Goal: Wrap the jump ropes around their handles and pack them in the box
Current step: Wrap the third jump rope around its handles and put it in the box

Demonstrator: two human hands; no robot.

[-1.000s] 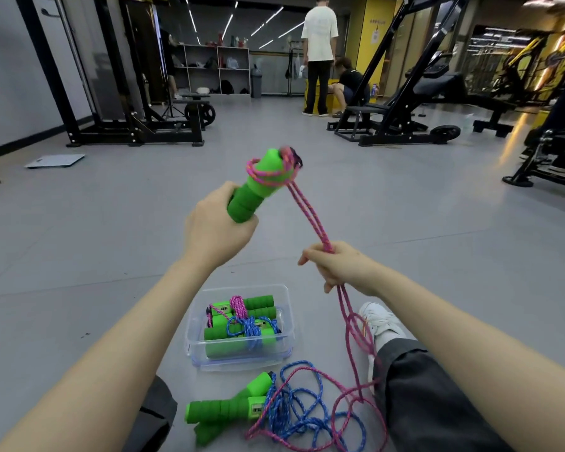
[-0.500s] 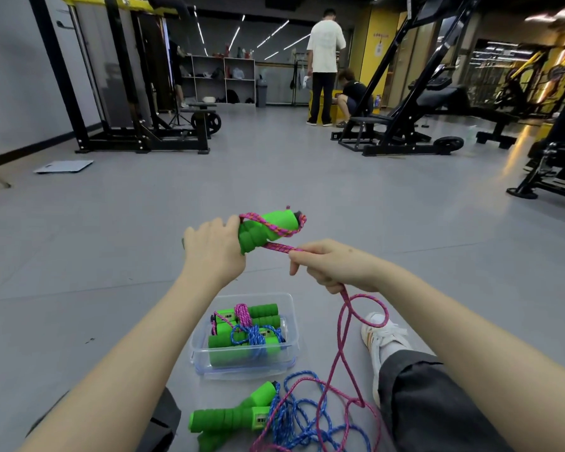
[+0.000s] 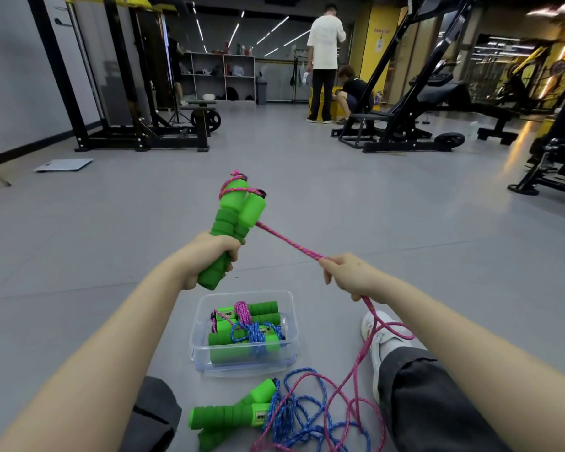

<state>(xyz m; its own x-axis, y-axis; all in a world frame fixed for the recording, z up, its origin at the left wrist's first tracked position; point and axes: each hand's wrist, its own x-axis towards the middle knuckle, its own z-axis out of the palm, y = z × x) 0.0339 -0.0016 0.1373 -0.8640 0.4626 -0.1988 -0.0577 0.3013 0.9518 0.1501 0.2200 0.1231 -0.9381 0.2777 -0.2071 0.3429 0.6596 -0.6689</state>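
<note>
Gripping green handles (image 3: 232, 230) upright, left hand (image 3: 209, 256) | right hand (image 3: 346, 272) fingers pinching taut pink rope (image 3: 287, 239)

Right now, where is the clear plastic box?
The clear plastic box sits low centre in the head view, on the grey floor, just beyond the green-handled blue jump rope and left of the white shoe.

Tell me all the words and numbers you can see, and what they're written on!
Nothing can be read clearly.
Red writing on the yellow wall sign: too blurred.
Label on the floor handle: too small.
Label on the top handle in the box: too small.
Green handles in the left hand, pink rope in the right hand: no writing shows.
</note>
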